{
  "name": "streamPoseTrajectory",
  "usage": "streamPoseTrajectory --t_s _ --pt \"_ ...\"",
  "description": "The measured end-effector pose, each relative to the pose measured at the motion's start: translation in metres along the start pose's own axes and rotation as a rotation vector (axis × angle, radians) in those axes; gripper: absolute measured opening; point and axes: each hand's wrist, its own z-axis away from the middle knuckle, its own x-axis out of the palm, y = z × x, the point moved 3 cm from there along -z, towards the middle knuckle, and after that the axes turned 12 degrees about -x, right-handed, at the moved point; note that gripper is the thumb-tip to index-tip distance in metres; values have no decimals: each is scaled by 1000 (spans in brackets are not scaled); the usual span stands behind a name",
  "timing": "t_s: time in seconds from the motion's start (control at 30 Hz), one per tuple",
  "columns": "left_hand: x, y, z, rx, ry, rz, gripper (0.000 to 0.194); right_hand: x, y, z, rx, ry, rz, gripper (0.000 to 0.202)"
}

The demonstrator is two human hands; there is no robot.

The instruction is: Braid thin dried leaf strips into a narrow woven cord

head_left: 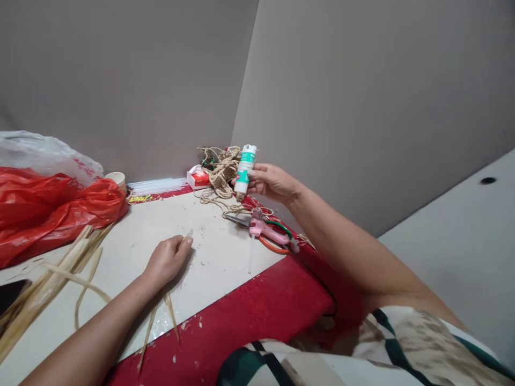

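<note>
In my right hand (pixel 274 182) is a white-and-green tube (pixel 246 161), gripped upright with a slight tilt above the back corner of the table. Fingers wrap its side, and a bundle of thin brown rope (pixel 221 174) lies just left of it. My left hand (pixel 169 258) rests closed low over the white board (pixel 217 273). Dry, straw-coloured strips (pixel 148 331) hang out below that fist, and a pale tip pokes from between thumb and forefinger. Nearer my right forearm, a pink glue gun (pixel 267 231) lies across scissors (pixel 273 246) with orange and green handles.
Red and clear plastic bags (pixel 60 203) fill the left side, with more dry strips (pixel 60 284) below them. A paper cup (pixel 116 179), clear sticks (pixel 156 186) and a small red-and-white box (pixel 198 177) line the back by the grey walls. Red cloth (pixel 257 305) edges the table.
</note>
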Motion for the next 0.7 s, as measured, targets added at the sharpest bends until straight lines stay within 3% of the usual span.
streamPoseTrajectory --t_s 0.23,0.37,0.47,0.6,0.7 --pt "-28 -21 -15 -173 172 -215 45 92 6 37 121 -153 -360 37" --pt "-37 -32 -16 -244 136 -473 38 134 17 42 133 -171 -410 35" --pt "-45 -31 -12 -262 99 -540 30 164 24 41 106 -182 -434 28" --pt "-71 -21 -9 -238 249 -267 30 191 34 36 95 -104 -420 26" --pt "-86 -16 -8 -186 327 306 41 197 44 31 41 -24 -291 28"
